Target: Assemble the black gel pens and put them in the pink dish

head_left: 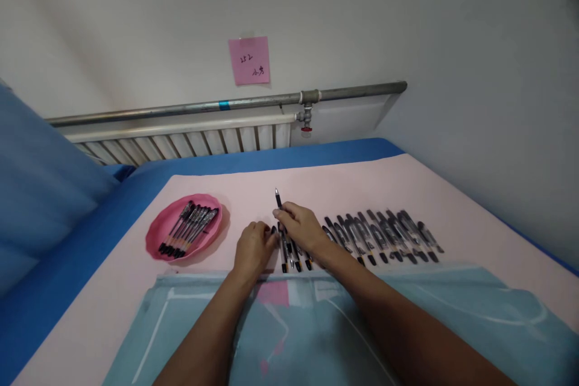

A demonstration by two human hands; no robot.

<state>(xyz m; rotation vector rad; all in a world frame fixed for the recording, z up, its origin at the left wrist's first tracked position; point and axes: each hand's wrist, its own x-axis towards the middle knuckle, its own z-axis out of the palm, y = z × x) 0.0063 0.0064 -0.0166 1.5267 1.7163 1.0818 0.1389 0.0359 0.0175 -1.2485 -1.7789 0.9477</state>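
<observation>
My right hand (pixel 296 224) pinches a black pen (pixel 277 197) whose bare silver tip points up and away. Close beside it, my left hand (pixel 254 246) has its fingers closed on a small dark piece that looks like a pen cap (pixel 274 230); the fingers partly cover it. Under and between the hands lie several black and clear pens (pixel 284 253), partly hidden by my right hand. To the right, a long row of pens and pen parts (pixel 380 232) lies side by side, somewhat blurred.
At the left, a pink plate (pixel 151 240) holds several pens laid parallel. A pale pink sheet (pixel 362 178) covers the blue surface (pixel 335 152). Teal cloth (pixel 199 319) lies at the near edge. A radiator (pixel 190 139) and pipe (pixel 181 110) run along the wall behind.
</observation>
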